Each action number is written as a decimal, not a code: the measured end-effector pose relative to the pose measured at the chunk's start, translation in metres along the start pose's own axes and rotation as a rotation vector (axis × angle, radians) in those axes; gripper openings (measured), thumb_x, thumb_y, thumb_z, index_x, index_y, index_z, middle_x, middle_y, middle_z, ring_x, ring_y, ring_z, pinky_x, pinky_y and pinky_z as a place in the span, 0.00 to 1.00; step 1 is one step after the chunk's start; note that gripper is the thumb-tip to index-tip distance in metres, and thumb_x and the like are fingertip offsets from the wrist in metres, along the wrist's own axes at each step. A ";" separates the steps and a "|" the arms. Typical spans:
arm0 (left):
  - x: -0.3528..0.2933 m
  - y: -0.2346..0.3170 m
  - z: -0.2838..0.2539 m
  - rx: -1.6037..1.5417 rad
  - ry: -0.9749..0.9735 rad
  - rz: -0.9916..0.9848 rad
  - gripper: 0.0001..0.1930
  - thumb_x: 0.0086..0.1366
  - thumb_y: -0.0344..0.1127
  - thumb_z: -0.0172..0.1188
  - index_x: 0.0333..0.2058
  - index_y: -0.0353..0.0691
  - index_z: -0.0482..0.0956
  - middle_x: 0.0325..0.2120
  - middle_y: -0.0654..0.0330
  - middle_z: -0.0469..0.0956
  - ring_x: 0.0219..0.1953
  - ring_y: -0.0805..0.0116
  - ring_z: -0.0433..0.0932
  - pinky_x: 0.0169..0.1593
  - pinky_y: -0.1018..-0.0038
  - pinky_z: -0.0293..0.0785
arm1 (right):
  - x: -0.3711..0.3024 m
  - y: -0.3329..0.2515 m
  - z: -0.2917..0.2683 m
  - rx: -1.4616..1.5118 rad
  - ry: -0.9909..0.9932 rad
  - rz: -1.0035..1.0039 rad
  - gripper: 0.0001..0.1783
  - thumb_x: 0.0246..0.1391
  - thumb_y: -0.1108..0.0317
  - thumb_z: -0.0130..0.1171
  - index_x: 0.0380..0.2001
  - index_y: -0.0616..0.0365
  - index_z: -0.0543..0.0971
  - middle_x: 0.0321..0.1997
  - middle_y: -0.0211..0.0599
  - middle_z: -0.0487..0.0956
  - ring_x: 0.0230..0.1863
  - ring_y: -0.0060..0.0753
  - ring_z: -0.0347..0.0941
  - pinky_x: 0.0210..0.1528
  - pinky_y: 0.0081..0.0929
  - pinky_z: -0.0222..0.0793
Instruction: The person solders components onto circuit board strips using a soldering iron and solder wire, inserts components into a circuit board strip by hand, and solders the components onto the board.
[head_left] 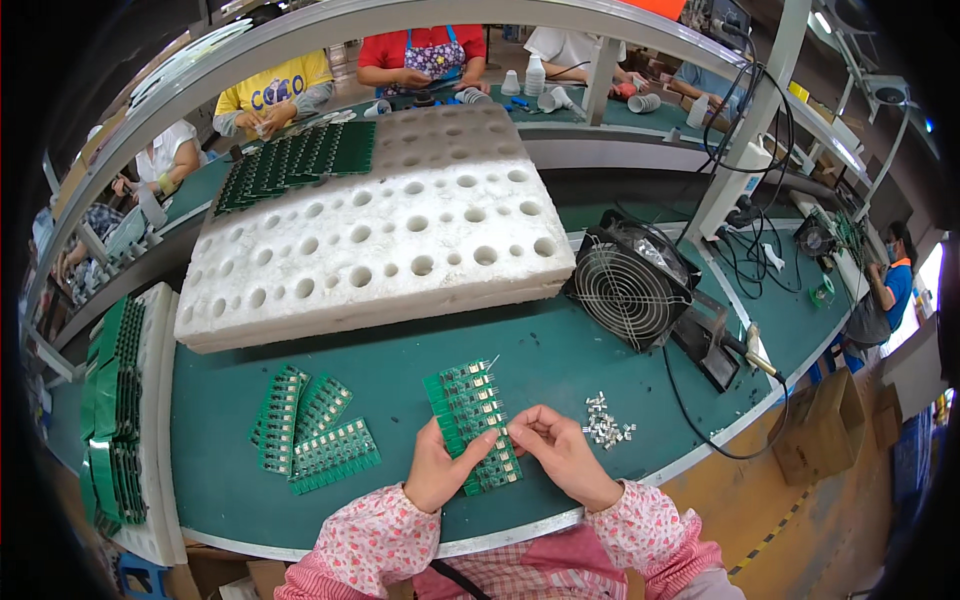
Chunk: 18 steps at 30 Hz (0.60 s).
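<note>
My left hand [447, 465] grips a green circuit board panel [464, 392] near the front edge of the table, thumb across its face. Rows of small white and dark components and thin metal leads stand on the panel. At the panel's right edge, my right hand [560, 455] is closed in a pinch; whatever sits between its fingertips is too small to make out. Just right of that hand lies a loose pile of small white components [608, 422]. Several similar panels [335, 455] overlap on the green tabletop to my left.
A thick white foam block [400, 250] with round holes carries rows of green boards [300, 160]. More boards [112, 400] stand against foam at far left. A black fan [622, 295] and a soldering iron [740, 348] with its cable are on the right. Co-workers sit across.
</note>
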<state>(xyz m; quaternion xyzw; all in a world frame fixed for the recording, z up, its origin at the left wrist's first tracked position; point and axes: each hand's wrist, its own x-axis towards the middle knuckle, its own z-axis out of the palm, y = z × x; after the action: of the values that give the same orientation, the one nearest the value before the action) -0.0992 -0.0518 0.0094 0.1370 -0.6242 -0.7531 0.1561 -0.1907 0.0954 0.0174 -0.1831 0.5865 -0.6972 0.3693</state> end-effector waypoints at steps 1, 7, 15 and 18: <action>0.000 0.001 0.000 0.002 -0.001 -0.006 0.13 0.58 0.28 0.62 0.41 0.33 0.73 0.35 0.62 0.79 0.36 0.77 0.76 0.40 0.78 0.74 | 0.001 -0.001 0.000 0.004 0.003 0.004 0.10 0.58 0.67 0.55 0.37 0.63 0.73 0.35 0.29 0.75 0.36 0.18 0.69 0.42 0.17 0.67; 0.001 0.001 0.000 0.104 0.005 0.031 0.12 0.58 0.27 0.62 0.41 0.33 0.73 0.34 0.62 0.79 0.35 0.77 0.76 0.39 0.78 0.74 | 0.004 0.005 -0.002 -0.017 0.011 -0.027 0.11 0.59 0.68 0.54 0.39 0.66 0.72 0.36 0.32 0.76 0.37 0.18 0.72 0.41 0.18 0.70; 0.000 0.001 0.004 0.107 0.018 0.043 0.13 0.57 0.26 0.62 0.41 0.33 0.73 0.35 0.62 0.78 0.36 0.77 0.76 0.39 0.78 0.74 | 0.003 0.010 -0.004 -0.053 0.021 -0.071 0.10 0.58 0.68 0.55 0.37 0.65 0.73 0.35 0.30 0.76 0.36 0.17 0.72 0.41 0.18 0.70; 0.001 0.002 0.004 0.099 0.024 0.039 0.13 0.57 0.26 0.62 0.41 0.33 0.73 0.34 0.62 0.78 0.35 0.77 0.76 0.39 0.78 0.74 | 0.002 0.006 -0.004 -0.016 0.011 -0.034 0.10 0.58 0.68 0.55 0.37 0.65 0.73 0.35 0.30 0.75 0.36 0.17 0.71 0.41 0.17 0.70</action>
<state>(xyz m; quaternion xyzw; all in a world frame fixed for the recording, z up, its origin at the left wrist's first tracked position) -0.1016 -0.0484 0.0121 0.1416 -0.6612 -0.7165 0.1712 -0.1934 0.0962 0.0099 -0.1920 0.5912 -0.6995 0.3527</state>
